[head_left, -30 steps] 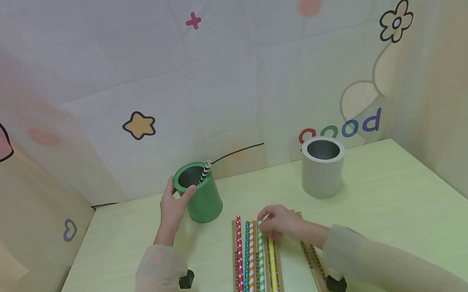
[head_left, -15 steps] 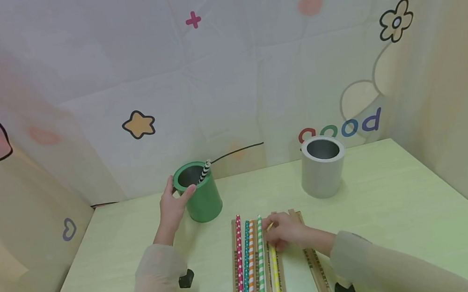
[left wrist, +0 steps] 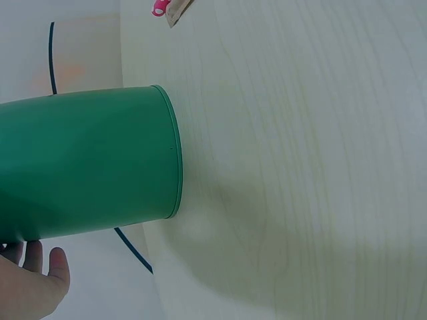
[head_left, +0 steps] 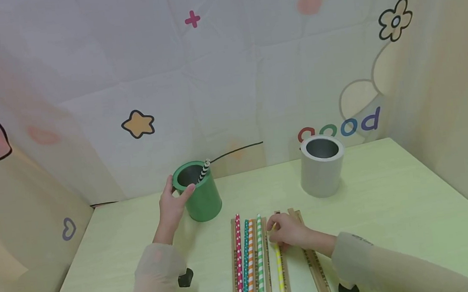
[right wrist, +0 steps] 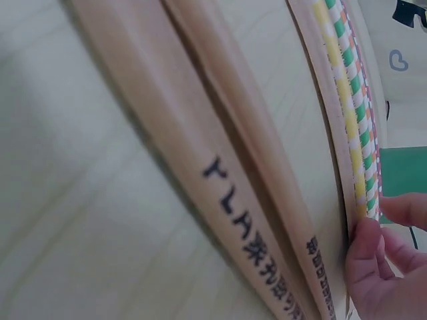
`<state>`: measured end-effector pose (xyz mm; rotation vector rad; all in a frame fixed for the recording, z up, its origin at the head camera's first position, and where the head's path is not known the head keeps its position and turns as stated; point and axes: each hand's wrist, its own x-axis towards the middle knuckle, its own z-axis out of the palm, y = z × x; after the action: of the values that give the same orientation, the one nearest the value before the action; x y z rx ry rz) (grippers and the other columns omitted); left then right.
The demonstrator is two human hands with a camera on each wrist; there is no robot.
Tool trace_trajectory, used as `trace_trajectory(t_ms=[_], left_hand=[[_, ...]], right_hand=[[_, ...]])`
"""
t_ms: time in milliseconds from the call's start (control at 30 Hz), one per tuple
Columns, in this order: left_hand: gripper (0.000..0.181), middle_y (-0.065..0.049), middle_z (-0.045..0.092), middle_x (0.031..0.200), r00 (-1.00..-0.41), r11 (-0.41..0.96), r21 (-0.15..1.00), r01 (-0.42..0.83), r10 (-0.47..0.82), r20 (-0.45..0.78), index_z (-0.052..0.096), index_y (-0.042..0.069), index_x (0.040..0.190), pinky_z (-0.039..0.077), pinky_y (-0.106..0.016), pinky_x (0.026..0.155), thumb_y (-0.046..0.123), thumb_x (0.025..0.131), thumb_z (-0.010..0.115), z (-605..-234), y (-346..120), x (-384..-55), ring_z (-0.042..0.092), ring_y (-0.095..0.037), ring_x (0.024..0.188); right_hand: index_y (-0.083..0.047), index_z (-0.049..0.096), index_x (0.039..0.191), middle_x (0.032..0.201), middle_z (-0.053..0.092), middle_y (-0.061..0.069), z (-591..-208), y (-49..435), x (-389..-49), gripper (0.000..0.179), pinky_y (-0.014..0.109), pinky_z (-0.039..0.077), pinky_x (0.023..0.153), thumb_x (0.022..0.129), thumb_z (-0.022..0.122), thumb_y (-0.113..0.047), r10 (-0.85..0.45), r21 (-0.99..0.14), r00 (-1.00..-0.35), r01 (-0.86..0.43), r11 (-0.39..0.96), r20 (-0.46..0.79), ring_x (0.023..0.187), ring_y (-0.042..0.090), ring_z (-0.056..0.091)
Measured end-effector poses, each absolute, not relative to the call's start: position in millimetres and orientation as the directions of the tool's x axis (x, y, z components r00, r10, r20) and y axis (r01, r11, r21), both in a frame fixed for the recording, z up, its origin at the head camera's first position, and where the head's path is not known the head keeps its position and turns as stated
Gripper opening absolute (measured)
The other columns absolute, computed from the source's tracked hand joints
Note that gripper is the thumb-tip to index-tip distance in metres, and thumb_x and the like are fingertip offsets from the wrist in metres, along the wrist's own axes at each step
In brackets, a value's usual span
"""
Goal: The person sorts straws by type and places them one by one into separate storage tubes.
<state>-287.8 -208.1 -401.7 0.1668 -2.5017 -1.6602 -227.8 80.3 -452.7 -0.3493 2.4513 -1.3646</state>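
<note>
My left hand (head_left: 171, 210) grips the green cup (head_left: 203, 200) by its upper left side, thumb at the front of the rim and fingers behind. A black-and-white striped straw (head_left: 204, 170) leans inside that cup. My right hand (head_left: 288, 230) pinches the upper end of a yellow-and-white striped straw (head_left: 281, 278), which lies along a brown paper strip (head_left: 287, 282). Left of it lie a green-striped straw (head_left: 260, 261), an orange-striped straw (head_left: 251, 266), a teal dotted straw (head_left: 245, 267) and a pink dotted straw (head_left: 239, 258). The left wrist view shows the green cup's base (left wrist: 170, 153) near the tabletop.
A light grey cup (head_left: 323, 175) stands at the back right of the pale wooden table (head_left: 383, 207). Brown printed paper strips (head_left: 317, 269) lie right of the straws, under my right forearm. A printed cloth (head_left: 211, 82) hangs behind the table.
My right hand has moved slightly right and toward me, and the yellow-striped straw and its paper strip have shifted right, away from the green-striped one. My left hand and the green cup stay put.
</note>
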Motion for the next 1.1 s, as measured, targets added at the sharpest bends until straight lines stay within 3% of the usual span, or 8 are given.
trace_trajectory(t_ms=[300, 633, 1100], left_hand=[[0.087, -0.013, 0.021, 0.146, -0.986, 0.378, 0.925, -0.028, -0.165, 0.038, 0.008, 0.014, 0.143, 0.015, -0.048, 0.108, 0.041, 0.08, 0.061, -400.8, -208.3, -288.1, 0.014, -0.025, 0.136], [0.088, -0.012, 0.021, 0.146, -0.986, 0.377, 0.926, -0.028, -0.164, 0.037, 0.008, 0.015, 0.143, 0.015, -0.048, 0.109, 0.043, 0.079, 0.061, -400.4, -208.0, -289.4, 0.014, -0.024, 0.136], [0.088, -0.012, 0.021, 0.146, -0.985, 0.381, 0.924, -0.045, -0.173, 0.023, 0.007, 0.016, 0.143, 0.015, -0.049, 0.108, 0.043, 0.079, 0.061, -400.6, -207.9, -288.6, 0.014, -0.025, 0.136]], right_hand=[[0.0, 0.054, 0.079, 0.052, 0.039, -0.002, -457.8, 83.7, -229.0, 0.011, 0.019, 0.03, 0.04, 0.072, 0.06, 0.006, -0.398, -0.789, -0.915, -0.2, 0.581, -0.061, 0.042, 0.009, 0.034], [-0.005, 0.056, 0.078, 0.064, 0.047, 0.001, -452.8, 83.3, -231.0, 0.014, 0.021, 0.032, 0.045, 0.07, 0.065, 0.001, -0.409, -0.692, -0.911, -0.255, 0.676, -0.064, 0.052, 0.011, 0.04], [-0.009, 0.057, 0.081, 0.071, 0.049, -0.001, -458.9, 97.4, -235.3, 0.019, 0.024, 0.037, 0.053, 0.068, 0.065, 0.001, -0.566, -0.633, -0.818, -0.387, 0.671, -0.099, 0.064, 0.013, 0.044]])
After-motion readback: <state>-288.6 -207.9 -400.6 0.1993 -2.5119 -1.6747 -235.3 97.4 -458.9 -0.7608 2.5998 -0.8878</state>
